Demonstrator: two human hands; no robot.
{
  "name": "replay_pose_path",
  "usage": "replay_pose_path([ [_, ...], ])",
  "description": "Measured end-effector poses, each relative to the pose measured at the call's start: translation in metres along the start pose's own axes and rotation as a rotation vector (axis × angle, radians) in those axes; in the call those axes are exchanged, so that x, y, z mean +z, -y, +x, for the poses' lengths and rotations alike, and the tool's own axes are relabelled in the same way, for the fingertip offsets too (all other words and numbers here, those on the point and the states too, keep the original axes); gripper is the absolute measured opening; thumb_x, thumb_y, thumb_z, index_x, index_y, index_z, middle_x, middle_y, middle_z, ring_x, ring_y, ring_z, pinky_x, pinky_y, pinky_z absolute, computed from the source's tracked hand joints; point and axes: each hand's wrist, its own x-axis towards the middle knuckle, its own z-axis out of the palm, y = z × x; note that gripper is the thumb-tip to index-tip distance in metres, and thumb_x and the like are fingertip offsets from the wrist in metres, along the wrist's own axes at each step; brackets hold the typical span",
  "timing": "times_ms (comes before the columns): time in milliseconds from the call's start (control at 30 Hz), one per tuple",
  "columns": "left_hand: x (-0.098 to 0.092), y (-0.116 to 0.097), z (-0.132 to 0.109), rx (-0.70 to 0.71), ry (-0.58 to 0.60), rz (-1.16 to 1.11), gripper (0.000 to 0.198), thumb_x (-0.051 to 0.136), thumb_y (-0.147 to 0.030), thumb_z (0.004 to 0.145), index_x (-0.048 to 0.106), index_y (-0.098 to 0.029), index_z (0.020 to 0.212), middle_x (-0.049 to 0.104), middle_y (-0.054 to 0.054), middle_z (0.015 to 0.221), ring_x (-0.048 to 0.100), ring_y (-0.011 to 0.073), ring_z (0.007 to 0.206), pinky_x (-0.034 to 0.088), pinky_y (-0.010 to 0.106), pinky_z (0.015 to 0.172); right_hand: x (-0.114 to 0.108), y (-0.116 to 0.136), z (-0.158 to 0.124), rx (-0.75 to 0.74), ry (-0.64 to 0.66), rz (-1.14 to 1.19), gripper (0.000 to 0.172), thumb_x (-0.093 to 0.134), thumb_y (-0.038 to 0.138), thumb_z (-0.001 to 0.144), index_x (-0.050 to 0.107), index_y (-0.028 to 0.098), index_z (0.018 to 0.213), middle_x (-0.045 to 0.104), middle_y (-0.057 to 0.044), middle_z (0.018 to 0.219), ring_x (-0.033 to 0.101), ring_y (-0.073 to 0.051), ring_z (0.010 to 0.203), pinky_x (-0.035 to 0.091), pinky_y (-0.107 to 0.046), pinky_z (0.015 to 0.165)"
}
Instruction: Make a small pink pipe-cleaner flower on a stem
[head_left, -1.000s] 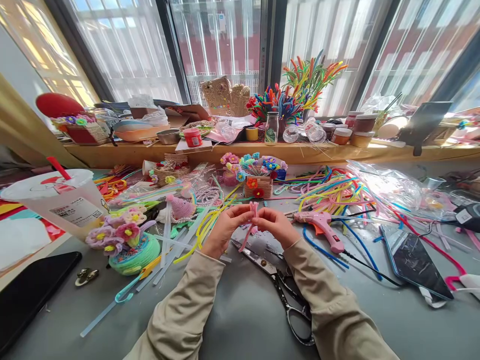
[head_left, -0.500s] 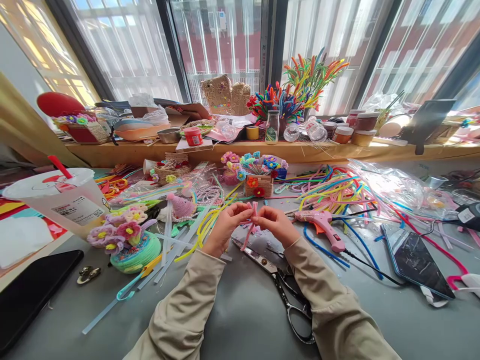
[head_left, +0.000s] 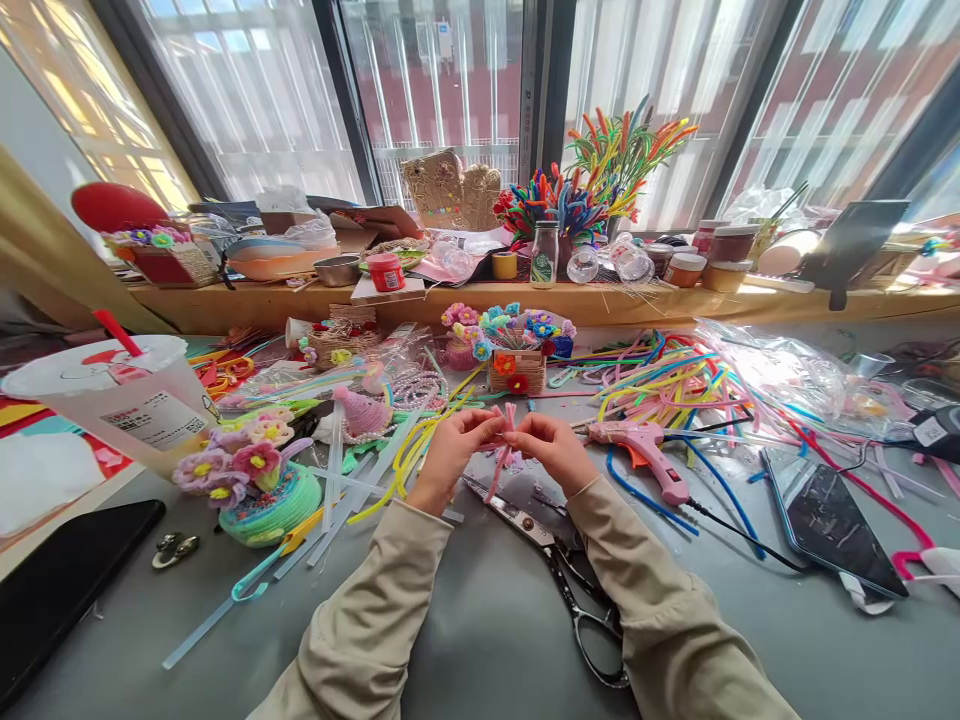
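Both hands meet at the middle of the table, pinching pink pipe cleaners (head_left: 498,470) between thumbs and fingertips. My left hand (head_left: 452,447) is closed on them from the left, my right hand (head_left: 556,447) from the right. Short pink ends stick up above the fingers, and one strand hangs down below. Just under the hands lie black-handled scissors (head_left: 559,560), blades pointing up and left. To the right of my right hand rests a pink glue gun (head_left: 651,455) with a black cord. Yellow pipe cleaners (head_left: 401,460) lie left of my left hand.
At left stand a drink cup (head_left: 124,400) with a red straw and a green pot of fuzzy flowers (head_left: 274,505). Phones lie at left (head_left: 71,590) and right (head_left: 832,525). Behind are a flower box (head_left: 516,372) and a pipe cleaner pile (head_left: 675,380).
The hands stay almost in place, still pinching the pink pipe cleaners. The hanging pink strand has shifted slightly to the right. The view has moved very little.
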Motion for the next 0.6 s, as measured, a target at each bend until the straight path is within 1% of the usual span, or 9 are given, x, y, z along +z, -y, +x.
replay_pose_path([
  [100, 0.0, -0.002, -0.001, -0.044, 0.018, -0.011, 0.02, 0.064, -0.027, 0.057, 0.058, -0.011, 0.067, 0.06, 0.002, 0.064, 0.056, 0.0106, 0.06, 0.045, 0.025, 0.065, 0.0, 0.001, -0.001, -0.004, 0.001, 0.015, 0.021, 0.059, 0.034, 0.061, 0.049, 0.017, 0.052, 0.047, 0.005, 0.048, 0.042, -0.008, 0.048, 0.032, -0.022, 0.049],
  [233, 0.001, -0.007, -0.004, -0.037, 0.075, -0.021, 0.018, 0.062, -0.028, 0.06, 0.056, -0.012, 0.068, 0.058, 0.0, 0.064, 0.055, 0.0094, 0.06, 0.044, 0.022, 0.062, 0.0, 0.003, -0.001, -0.039, 0.005, 0.016, 0.022, 0.058, 0.034, 0.062, 0.048, 0.017, 0.053, 0.046, 0.005, 0.049, 0.041, -0.009, 0.049, 0.032, -0.022, 0.05],
  [367, 0.002, -0.01, -0.007, -0.045, 0.137, -0.046, 0.016, 0.06, -0.027, 0.061, 0.053, -0.014, 0.066, 0.055, -0.002, 0.063, 0.054, 0.0091, 0.058, 0.043, 0.022, 0.061, 0.001, 0.003, -0.002, -0.039, 0.035, 0.018, 0.022, 0.058, 0.034, 0.062, 0.047, 0.018, 0.053, 0.047, 0.005, 0.049, 0.041, -0.009, 0.049, 0.032, -0.022, 0.049],
  [500, 0.002, -0.01, -0.007, -0.016, 0.14, -0.081, 0.016, 0.059, -0.026, 0.061, 0.049, -0.015, 0.063, 0.053, -0.004, 0.06, 0.052, 0.0084, 0.056, 0.043, 0.022, 0.058, 0.001, 0.003, -0.002, -0.036, 0.06, 0.037, 0.022, 0.058, 0.034, 0.062, 0.047, 0.017, 0.053, 0.046, 0.005, 0.049, 0.041, -0.008, 0.049, 0.032, -0.022, 0.049],
  [600, 0.001, -0.006, -0.005, 0.028, 0.143, -0.119, 0.016, 0.061, -0.025, 0.061, 0.048, -0.015, 0.063, 0.055, -0.003, 0.062, 0.054, 0.0079, 0.06, 0.043, 0.021, 0.063, 0.0, 0.003, -0.001, -0.039, 0.008, 0.052, 0.022, 0.058, 0.035, 0.062, 0.048, 0.017, 0.054, 0.044, 0.005, 0.05, 0.04, -0.008, 0.049, 0.031, -0.021, 0.05],
])
